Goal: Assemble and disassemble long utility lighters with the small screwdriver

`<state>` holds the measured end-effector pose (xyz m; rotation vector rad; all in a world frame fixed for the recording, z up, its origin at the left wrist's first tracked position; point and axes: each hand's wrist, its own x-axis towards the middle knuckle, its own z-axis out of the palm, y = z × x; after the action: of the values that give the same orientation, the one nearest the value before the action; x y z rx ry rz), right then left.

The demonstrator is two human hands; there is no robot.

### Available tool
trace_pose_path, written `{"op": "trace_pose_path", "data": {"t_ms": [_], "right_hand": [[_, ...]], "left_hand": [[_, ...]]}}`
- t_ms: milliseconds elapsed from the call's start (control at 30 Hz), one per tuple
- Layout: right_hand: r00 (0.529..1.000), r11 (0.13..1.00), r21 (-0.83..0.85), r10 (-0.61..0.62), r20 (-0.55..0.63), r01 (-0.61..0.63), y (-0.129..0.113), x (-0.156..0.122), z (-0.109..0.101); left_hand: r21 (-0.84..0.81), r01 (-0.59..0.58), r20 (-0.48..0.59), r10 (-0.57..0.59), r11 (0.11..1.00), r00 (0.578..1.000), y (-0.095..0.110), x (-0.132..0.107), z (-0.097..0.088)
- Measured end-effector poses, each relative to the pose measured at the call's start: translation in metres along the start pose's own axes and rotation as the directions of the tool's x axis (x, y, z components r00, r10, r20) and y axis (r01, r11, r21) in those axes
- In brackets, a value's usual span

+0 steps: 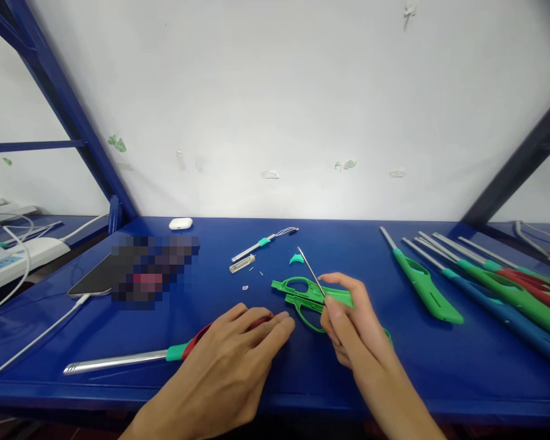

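My right hand [348,321] pinches a thin metal rod [309,267] that points up and to the left, and it rests on two green plastic lighter shell halves [302,293] lying open on the blue table [275,379]. My left hand [238,348] lies flat, fingers together, on the red handle of a long-nozzle lighter [132,359] whose metal tube points left. Behind the shells lie a small green trigger piece [296,259], a clear fuel tube [242,263], a metal nozzle with wire [263,242] and tiny parts.
Several assembled long lighters, green [421,287], blue [495,305] and red, lie in a row at the right. A phone [96,281] with a white cable, a white earbud case [180,223] and a power strip [9,260] are at the left. Blue shelf struts flank both sides.
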<state>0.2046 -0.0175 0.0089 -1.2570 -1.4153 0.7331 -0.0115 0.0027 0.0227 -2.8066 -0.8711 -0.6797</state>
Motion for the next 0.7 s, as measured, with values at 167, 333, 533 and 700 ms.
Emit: {"op": "trace_pose_path", "data": {"t_ms": [167, 333, 533, 700], "right_hand": [[0.996, 0.986, 0.156, 0.060, -0.062, -0.050, -0.004, 0.002, -0.004], [0.956, 0.984, 0.178, 0.058, -0.287, -0.006, -0.015, 0.003, -0.020], [0.979, 0.994, 0.081, -0.055, -0.196, 0.072, -0.020, 0.015, -0.019], [0.996, 0.996, -0.016, -0.085, 0.015, 0.085, -0.017, 0.023, -0.006]], "left_hand": [[-0.194, 0.209, 0.041, -0.205, 0.958, 0.978, -0.005, -0.002, 0.009], [-0.390, 0.337, 0.057, -0.343, 0.857, 0.938, -0.008, -0.002, 0.014], [-0.500, 0.382, 0.070, -0.403, 0.777, 0.913, -0.008, -0.002, 0.015], [-0.511, 0.386, 0.082, -0.404, 0.768, 0.911, -0.008, -0.003, 0.016]]}}
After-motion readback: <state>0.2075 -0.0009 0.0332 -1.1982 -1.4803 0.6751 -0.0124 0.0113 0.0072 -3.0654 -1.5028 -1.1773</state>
